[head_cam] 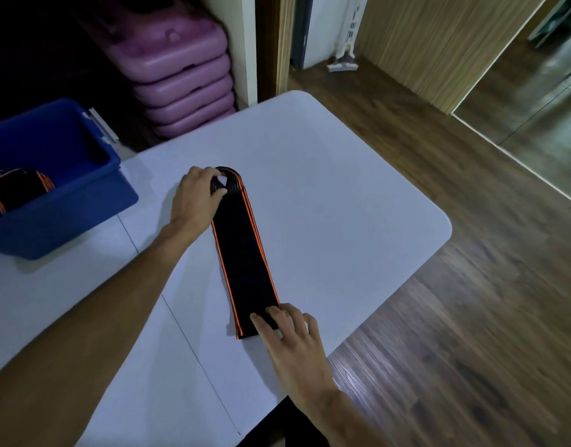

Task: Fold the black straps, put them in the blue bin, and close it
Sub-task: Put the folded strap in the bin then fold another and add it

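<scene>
The black strap (244, 253) lay flat mid-table, running toward the table's (342, 175) near edge. The left hand (197, 195) pinched its looped far end; the right hand (285, 330) pressed straight fingers on its near end. The blue bin (93, 185), lid off, sat at the left edge, holding folded straps (16, 188). Bare tabletop lay open toward the right edge.

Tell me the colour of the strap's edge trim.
Orange, along both long edges of the black strap; head view.

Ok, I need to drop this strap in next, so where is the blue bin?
In the head view the blue bin sits open at the table's far left edge, left of the left hand, with folded straps already inside.
</scene>
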A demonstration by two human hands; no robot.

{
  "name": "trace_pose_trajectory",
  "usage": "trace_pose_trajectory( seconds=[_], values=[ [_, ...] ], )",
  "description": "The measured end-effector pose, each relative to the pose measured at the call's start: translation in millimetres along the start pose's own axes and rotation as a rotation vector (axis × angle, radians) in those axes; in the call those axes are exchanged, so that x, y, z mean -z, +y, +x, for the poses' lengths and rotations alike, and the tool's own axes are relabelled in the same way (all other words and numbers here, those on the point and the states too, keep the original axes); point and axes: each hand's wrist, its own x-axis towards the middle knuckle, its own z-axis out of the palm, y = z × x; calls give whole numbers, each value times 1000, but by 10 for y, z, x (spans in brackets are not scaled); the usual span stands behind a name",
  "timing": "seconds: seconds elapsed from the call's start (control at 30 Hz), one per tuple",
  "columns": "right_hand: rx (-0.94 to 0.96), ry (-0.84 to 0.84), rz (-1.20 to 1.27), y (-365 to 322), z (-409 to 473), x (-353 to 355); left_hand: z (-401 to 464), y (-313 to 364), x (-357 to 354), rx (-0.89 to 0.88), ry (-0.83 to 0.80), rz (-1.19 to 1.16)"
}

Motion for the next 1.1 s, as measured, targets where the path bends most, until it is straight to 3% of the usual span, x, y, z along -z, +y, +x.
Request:
trace_pose_trajectory(
  seconds=[0.13, 0.27, 0.6, 0.87, 1.0, 1.1],
  values=[
    [-2, 5, -14, 12, -9, -74, -89, -50, -133, 98, -40, -128],
    [-13, -10, -48, 13, -32, -95, -50, -11, -239, 228, 26, -326],
    [-29, 8, 11, -23, 14, -55, -653, -24, -296, 110, 105, -424],
    [-9, -14, 22, -42, 42, -42, -766, 177, -509, 156, -56, -499],
    [57, -106, 219, -32, 28, 25, -826, 250, -561, 144, -17, -543],
    [-60, -175, 559, 12, 155, 205, -777, 208, -545, 213, 56, -592]
  ],
)
